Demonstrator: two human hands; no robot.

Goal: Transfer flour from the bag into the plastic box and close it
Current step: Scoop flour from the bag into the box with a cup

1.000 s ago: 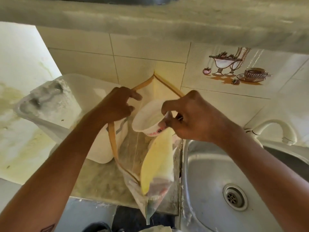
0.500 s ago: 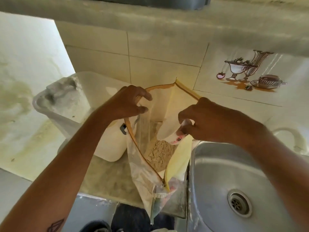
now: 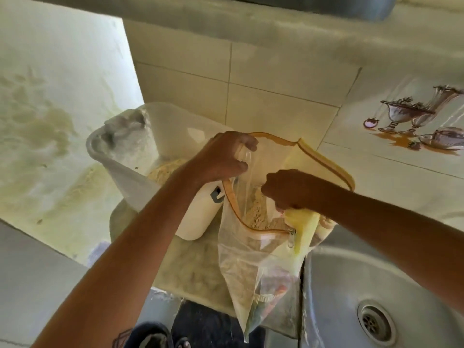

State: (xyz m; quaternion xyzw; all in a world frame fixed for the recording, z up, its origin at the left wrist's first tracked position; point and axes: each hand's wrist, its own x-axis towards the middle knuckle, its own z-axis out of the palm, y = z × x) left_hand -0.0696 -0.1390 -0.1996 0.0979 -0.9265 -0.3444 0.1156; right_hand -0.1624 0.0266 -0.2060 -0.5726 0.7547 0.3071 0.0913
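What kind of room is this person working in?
Most likely a home kitchen: a steel sink with a drain, wall tiles decorated with cups and fruit, and a stone counter holding a plastic box and a bag of flour.

Open clear flour bag stands touching the open white box.

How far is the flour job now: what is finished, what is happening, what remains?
Done: some flour already lies in the open plastic box. In hand: the left hand grips the bag rim and holds its mouth open; the right hand reaches down inside, what it holds is hidden. Left: much flour remains in the bag, and the box is not yet closed; no lid is visible.
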